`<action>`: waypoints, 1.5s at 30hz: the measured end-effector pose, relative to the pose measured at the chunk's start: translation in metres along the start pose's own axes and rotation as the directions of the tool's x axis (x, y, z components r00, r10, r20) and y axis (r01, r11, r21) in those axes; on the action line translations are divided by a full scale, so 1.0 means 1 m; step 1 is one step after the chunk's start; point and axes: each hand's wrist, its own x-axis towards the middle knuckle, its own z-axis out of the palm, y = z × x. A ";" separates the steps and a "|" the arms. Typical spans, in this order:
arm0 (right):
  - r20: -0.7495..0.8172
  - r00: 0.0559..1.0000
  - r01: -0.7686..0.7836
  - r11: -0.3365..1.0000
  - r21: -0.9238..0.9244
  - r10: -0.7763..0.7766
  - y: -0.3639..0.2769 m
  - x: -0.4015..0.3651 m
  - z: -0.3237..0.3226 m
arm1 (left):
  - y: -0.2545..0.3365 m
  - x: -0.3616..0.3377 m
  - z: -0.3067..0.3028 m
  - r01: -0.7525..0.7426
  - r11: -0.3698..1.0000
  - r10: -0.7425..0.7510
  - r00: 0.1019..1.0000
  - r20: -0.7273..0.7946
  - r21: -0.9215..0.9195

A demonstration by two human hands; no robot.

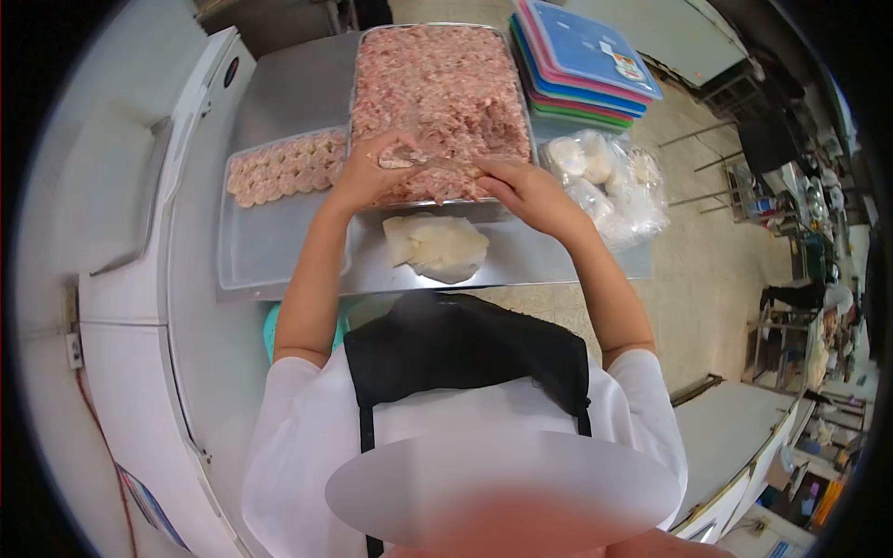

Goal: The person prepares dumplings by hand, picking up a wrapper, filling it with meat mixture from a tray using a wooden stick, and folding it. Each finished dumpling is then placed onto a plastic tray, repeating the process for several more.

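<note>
A: Though blurred out along the bottom edge, readable higher up. Hands?

B: Past the black apron (465, 349): stack of wrappers (437, 244) on the steel table (558, 262), between the forearms. Left hand (365, 175) cupped around one wrapper (402, 156) with filling, at the near rim of the mince tray (353, 102).

A: Other one?

B: Right hand (528, 191) curled, fingertips aimed at that wrapper. Gripping a tool or not: can't tell, too small.

A: Further back?

B: Left: plastic tray (270, 251), rows of finished dumplings (284, 167). Right: clear bag (609, 177), contents hazy. Far end: coloured lids (586, 51).

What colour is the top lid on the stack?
The top lid is blue, shown best in the head view.
</note>
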 end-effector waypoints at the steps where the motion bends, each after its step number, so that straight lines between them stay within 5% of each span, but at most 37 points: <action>1: -0.030 1.000 -0.005 0.999 0.052 0.007 0.005 0.000 0.001 | -0.009 -0.007 -0.004 0.004 0.999 -0.002 0.998 -0.057 0.035; 4: -0.104 0.986 -0.101 0.966 0.236 0.128 0.023 -0.009 0.007 | -0.039 -0.040 -0.050 0.347 0.935 -0.351 0.934 -0.062 -0.070; 6: -0.080 0.948 -0.253 0.880 0.402 0.309 0.030 -0.021 0.011 | -0.071 -0.073 -0.084 0.413 0.906 -0.421 0.865 -0.272 -0.090; 10: 0.000 0.871 -0.423 0.751 0.507 0.491 0.045 -0.039 0.016 | -0.171 -0.153 -0.159 0.639 0.734 -0.453 0.714 -0.534 0.231; 13: 0.006 0.870 -0.410 0.715 0.567 0.494 0.045 -0.041 0.025 | -0.150 -0.156 -0.173 0.788 0.356 -0.403 0.614 -0.679 0.502; 16: 0.003 0.872 -0.399 0.706 0.584 0.490 0.043 -0.038 0.034 | -0.150 -0.153 -0.178 0.705 0.426 -0.190 0.683 -0.706 0.567; 19: -0.013 0.872 -0.392 0.714 0.579 0.490 0.037 -0.033 0.039 | -0.157 -0.137 -0.182 0.771 0.285 -0.380 0.636 -0.671 0.570; 22: 0.059 0.840 -0.461 0.650 0.605 0.540 0.025 -0.033 0.036 | -0.185 -0.132 -0.185 0.748 0.368 -0.363 0.662 -0.656 0.552; 25: 0.044 0.820 -0.493 0.666 0.560 0.571 0.033 -0.041 0.042 | -0.237 -0.155 -0.204 0.282 0.648 0.121 0.879 -0.461 0.708; 28: -0.120 0.889 -0.394 0.872 0.291 0.442 0.048 -0.046 0.048 | -0.202 -0.159 -0.210 0.500 0.466 -0.173 0.861 -0.479 0.730; 32: -0.122 0.961 -0.268 0.946 -0.181 0.249 0.024 -0.032 0.031 | -0.180 -0.152 -0.211 0.610 0.247 -0.249 0.791 -0.559 0.753; 36: 0.031 0.971 -0.212 0.909 -0.360 0.238 0.033 -0.017 0.039 | -0.174 -0.148 -0.204 0.626 0.127 -0.286 0.766 -0.576 0.770; 39: -0.124 0.974 -0.224 0.867 -0.445 0.188 0.091 -0.004 0.045 | -0.148 -0.127 -0.181 0.486 0.259 -0.200 0.873 -0.446 0.835; 41: -0.103 0.973 -0.231 0.830 -0.507 0.208 0.086 0.008 0.026 | -0.088 -0.096 -0.144 0.392 0.504 -0.166 0.918 -0.359 0.770; 45: -0.005 0.984 -0.146 0.781 -0.608 0.181 0.081 0.020 0.021 | -0.052 -0.074 -0.081 0.158 0.688 0.125 0.936 -0.330 0.709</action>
